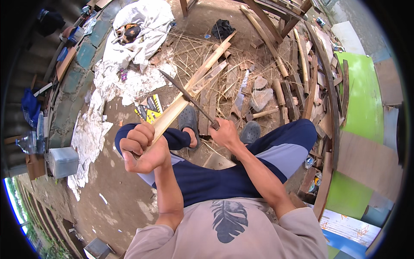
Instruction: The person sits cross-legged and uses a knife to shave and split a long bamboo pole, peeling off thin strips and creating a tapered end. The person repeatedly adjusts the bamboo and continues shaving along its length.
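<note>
My left hand [145, 148] is closed around the near end of a long pale bamboo strip [172, 114], which slants away from me toward the far middle of the ground. In my right hand [226, 133] is the handle of a long dark-bladed knife [172, 80]. Its blade lies across the strip, pointing to the far left. Just beyond the blade, a short split piece of wood [209, 80] lies against or under the strip; I cannot tell which. My legs are spread on both sides of the work, a grey clog [188, 121] below the strip.
Ahead lie a handsaw [242, 91], grey stones [261, 99] and thin shavings. Wood pieces [297, 88] crowd the right, beside a green panel [360, 95]. At the far left, a cat [129, 33] rests on white sheeting [148, 17]. A metal box [63, 162] stands left.
</note>
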A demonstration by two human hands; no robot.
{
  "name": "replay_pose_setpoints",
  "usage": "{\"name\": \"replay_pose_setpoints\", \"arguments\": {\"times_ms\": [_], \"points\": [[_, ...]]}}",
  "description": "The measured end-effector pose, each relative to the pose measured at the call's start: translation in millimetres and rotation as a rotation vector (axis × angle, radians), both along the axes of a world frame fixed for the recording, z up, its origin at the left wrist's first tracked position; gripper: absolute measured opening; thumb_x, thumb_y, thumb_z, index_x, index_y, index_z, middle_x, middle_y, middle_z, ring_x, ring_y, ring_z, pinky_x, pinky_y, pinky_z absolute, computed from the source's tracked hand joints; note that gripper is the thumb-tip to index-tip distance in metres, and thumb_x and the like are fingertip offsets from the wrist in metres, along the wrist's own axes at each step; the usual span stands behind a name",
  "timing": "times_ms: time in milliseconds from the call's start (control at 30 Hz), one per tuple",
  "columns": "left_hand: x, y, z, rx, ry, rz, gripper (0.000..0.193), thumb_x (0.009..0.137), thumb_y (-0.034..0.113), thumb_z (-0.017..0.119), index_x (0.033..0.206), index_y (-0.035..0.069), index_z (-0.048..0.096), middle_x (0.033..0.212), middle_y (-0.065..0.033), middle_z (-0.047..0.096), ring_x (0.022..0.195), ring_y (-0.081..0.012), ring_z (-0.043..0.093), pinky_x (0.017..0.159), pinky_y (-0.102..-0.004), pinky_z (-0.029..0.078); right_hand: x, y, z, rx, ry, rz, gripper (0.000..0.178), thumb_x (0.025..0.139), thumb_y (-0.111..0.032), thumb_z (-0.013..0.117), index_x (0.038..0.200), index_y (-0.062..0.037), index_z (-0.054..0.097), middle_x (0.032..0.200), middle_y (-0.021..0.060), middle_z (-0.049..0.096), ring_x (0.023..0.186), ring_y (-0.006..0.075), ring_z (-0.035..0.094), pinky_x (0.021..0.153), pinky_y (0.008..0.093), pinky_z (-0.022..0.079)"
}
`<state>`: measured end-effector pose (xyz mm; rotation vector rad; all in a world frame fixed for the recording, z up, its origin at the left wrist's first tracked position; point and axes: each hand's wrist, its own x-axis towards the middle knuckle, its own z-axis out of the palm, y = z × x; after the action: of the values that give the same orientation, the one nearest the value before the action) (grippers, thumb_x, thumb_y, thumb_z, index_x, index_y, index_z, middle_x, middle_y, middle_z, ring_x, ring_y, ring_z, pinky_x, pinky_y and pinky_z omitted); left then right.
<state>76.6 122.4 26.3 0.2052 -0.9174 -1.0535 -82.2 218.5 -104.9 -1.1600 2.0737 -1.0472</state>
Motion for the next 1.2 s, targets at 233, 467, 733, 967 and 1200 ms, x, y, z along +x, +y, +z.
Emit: {"name": "replay_pose_setpoints", "arguments": {"times_ms": [233, 467, 733, 967, 1200], "points": [[4.1, -1.4, -3.4, 0.017, -0.018, 0.015, 0.036, 0.085, 0.035, 0.043, 0.062, 0.016, 0.024, 0.05, 0.001, 0.021, 0.045, -0.0117, 0.016, 0.048, -0.0296, 0.018, 18.9, 10.9, 14.0, 0.02, 0.047, 0.088, 0.016, 0.076, -0.02, 0.067, 0.078, -0.0038, 0.064, 0.067, 0.0213, 0.063, 0.067, 0.0403, 0.064, 0.062, 0.0464, 0.051], [7.2, 1.8, -5.7, 0.05, -0.021, 0.049, 0.035, 0.085, 0.034, 0.043, 0.062, 0.016, 0.024, 0.051, 0.001, 0.021, 0.045, -0.0115, 0.016, 0.048, -0.0294, 0.018, 17.0, 5.5, 34.6, 0.023, 0.104, 0.177, 0.021, 0.078, -0.024, 0.068, 0.081, -0.0036, 0.066, 0.068, 0.0208, 0.065, 0.066, 0.0391, 0.066, 0.062, 0.0464, 0.051], [7.2, 2.8, -3.7, 0.063, 0.031, 0.073, 0.036, 0.084, 0.033, 0.042, 0.059, 0.017, 0.022, 0.05, 0.002, 0.018, 0.045, -0.0105, 0.014, 0.047, -0.028, 0.017, 14.0, 10.2, 30.3, 0.085, 0.097, 0.179, 0.019, 0.075, -0.023, 0.069, 0.086, -0.0073, 0.069, 0.072, 0.0183, 0.068, 0.065, 0.0355, 0.067, 0.062, 0.0461, 0.053], [2.1, -12.7, 1.1, 0.148, 0.022, 0.194, 0.037, 0.085, 0.033, 0.042, 0.06, 0.016, 0.021, 0.05, 0.0025, 0.016, 0.045, -0.0106, 0.011, 0.045, -0.0287, 0.015, -46.8, -11.8, -62.2, 0.406, 0.106, -0.07, 0.025, 0.079, -0.029, 0.064, 0.093, -0.008, 0.068, 0.081, 0.0218, 0.069, 0.079, 0.0389, 0.068, 0.074, 0.0486, 0.054], [9.6, -21.1, 9.4, 0.199, 0.039, 0.276, 0.036, 0.085, 0.032, 0.041, 0.06, 0.016, 0.021, 0.05, 0.0027, 0.016, 0.045, -0.0101, 0.011, 0.045, -0.0272, 0.015, -23.0, -14.2, -31.4, 0.221, 0.16, 0.062, 0.025, 0.08, -0.028, 0.065, 0.085, -0.0043, 0.065, 0.08, 0.0234, 0.068, 0.081, 0.0426, 0.066, 0.077, 0.0507, 0.052]]}}
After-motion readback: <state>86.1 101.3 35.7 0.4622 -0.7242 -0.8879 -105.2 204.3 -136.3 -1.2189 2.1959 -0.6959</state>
